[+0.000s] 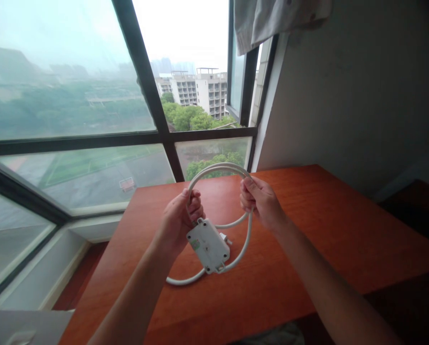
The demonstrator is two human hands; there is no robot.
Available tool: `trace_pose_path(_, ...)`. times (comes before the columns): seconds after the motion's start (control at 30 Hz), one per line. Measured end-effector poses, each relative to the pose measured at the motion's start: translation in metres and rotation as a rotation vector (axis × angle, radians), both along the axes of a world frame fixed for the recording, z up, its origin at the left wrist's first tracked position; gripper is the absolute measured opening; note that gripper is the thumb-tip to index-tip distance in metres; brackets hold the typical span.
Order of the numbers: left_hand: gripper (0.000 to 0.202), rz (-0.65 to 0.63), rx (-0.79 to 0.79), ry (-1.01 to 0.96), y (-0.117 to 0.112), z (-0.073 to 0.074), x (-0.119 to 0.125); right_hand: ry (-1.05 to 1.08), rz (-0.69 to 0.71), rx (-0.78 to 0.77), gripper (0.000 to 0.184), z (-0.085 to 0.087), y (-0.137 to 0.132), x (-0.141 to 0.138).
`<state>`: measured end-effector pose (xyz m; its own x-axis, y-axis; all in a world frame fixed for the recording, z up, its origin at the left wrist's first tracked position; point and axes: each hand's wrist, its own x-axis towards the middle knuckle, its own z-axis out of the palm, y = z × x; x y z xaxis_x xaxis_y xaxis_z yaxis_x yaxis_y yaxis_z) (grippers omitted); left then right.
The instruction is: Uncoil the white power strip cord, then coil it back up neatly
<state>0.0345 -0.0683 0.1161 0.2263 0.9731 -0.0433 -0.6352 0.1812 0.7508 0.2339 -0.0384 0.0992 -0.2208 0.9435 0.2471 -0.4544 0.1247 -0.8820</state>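
A white cable [223,166] forms a loop between my two hands above the table. My left hand [184,213] has its fingers wrapped around the left side of the loop. Just below those fingers hangs a white power strip [208,247], its underside with corner screws and a small green label facing me. On the loop's right side, my right hand [263,199] pinches the cable strands. Behind the power strip, a white plug [226,238] shows partly. Another stretch of cable curves out at lower left, passing behind my left forearm.
The reddish-brown wooden table [289,268] spreads beneath my hands. Beyond it are large windows with a dark frame [169,136], one pane standing open. Grey cloth [272,19] hangs at the top, and a plain wall [329,105] rises on the right.
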Motion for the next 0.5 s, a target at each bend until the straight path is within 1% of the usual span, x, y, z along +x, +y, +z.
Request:
trace_pose_path(0.1,0.022,0.032,0.045,0.042,-0.001,0.0,-0.001,-0.008,-0.009,-0.006,0.032,0.001,-0.001,-0.001)
trace_pose_path(0.23,0.021,0.059,0.048,0.072,0.0,-0.001,-0.006,-0.091,-0.01,-0.01,0.035,0.0,-0.003,-0.001)
trace_pose_path(0.33,0.023,0.027,0.056,0.101,0.001,0.0,-0.012,-0.166,0.025,-0.023,0.037,-0.001,-0.006,0.002)
trace_pose_path(0.43,0.021,-0.019,0.042,0.143,0.002,0.004,-0.014,-0.196,0.056,-0.037,0.038,-0.003,-0.006,0.003)
trace_pose_path(0.5,0.021,-0.015,0.024,0.189,0.002,0.007,-0.014,-0.201,0.064,-0.037,0.039,-0.003,-0.006,0.003)
